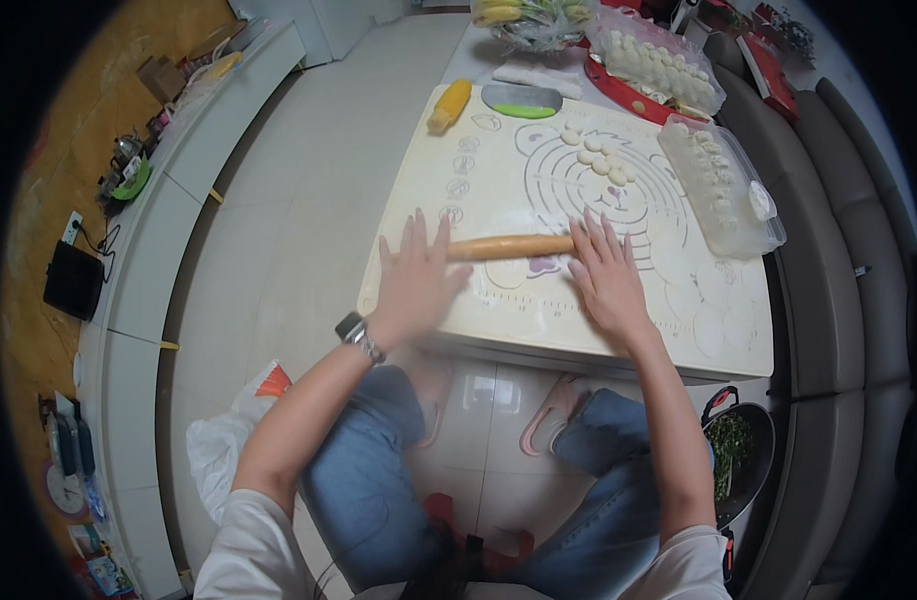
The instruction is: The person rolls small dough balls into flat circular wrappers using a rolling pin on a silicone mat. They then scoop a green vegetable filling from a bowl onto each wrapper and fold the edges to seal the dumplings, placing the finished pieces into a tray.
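A wooden rolling pin (512, 247) lies across the printed dough mat (406, 225). My left hand (421, 281) rests on its left end with the fingers spread. On its right end lies my right hand (607, 274), palm down, fingers stretched forward. A flat, pale dough round (506, 274) shows just in front of the pin on my side, between the hands. Farther up the mat sits a cluster of small dough pieces (601, 157). At the mat's far edge are a dough scraper with a green grip (524, 102) and a yellow corn cob (449, 106).
A clear plastic box of dumplings (721, 187) overlaps the mat's right edge. Behind it, another dumpling tray (661, 71) stands on a red tray (627, 94). A pan of chopped greens (736, 450) is low at right, beside the sofa (818, 315). A white plastic bag (222, 450) lies at left.
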The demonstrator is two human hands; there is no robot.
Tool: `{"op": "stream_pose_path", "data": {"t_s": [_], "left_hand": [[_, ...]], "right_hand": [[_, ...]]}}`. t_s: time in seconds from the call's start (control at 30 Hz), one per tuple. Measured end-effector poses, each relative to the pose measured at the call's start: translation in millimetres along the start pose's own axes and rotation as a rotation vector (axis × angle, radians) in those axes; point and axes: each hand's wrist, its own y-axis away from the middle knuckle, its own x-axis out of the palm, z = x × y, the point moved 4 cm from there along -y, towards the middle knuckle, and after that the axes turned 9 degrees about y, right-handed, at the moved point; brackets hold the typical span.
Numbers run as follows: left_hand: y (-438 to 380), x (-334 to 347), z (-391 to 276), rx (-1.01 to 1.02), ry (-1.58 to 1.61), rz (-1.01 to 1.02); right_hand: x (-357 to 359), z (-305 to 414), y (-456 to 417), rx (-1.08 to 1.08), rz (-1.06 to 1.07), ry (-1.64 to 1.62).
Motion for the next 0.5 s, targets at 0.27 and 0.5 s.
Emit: {"op": "stream_pose_path", "data": {"t_s": [0.27,0.5], "left_hand": [[22.7,1.4,1.7,0.104,-0.003,-0.007],[63.2,-8.1,-16.3,0.120,-0.006,0.166]], "right_hand": [[-6.7,12.1,16.6,-0.029,-0.001,0.051],[2.5,8.9,53.3,-0.058,0.160,0.018]]}}
